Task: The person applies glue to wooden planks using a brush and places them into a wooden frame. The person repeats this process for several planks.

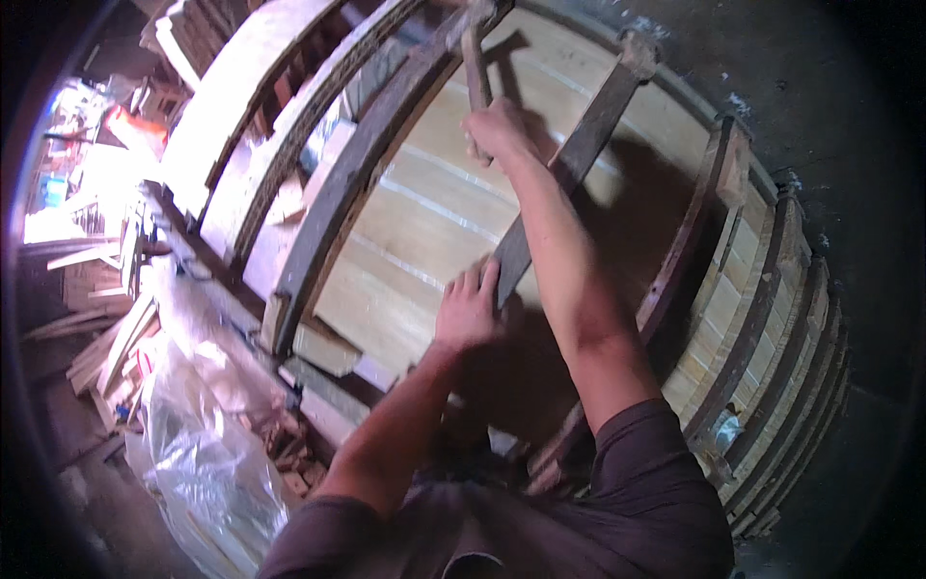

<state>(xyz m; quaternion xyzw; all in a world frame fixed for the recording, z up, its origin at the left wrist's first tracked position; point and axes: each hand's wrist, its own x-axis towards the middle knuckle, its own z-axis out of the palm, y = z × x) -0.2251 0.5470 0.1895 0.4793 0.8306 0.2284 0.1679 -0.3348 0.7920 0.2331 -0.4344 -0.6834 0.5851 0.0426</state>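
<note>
A wooden-handled hammer (475, 66) is gripped in my right hand (497, 130), raised over pale boards (424, 227) laid side by side. Its head is hard to make out against the end of a dark beam, but its T-shaped shadow falls on the boards. A dark wooden bar (600, 121) crosses the boards slantwise beneath my right forearm. Toward the near end of that bar, my left hand (470, 304) rests with fingers stretched over the boards and one digit along the bar's edge.
Dark curved-looking beams (367, 159) stand to the left, with more slatted frames (762, 318) at the right. Clear plastic sheeting (198, 463) and scrap wood (121, 352) lie at lower left. Dark floor (820, 125) shows at the far right.
</note>
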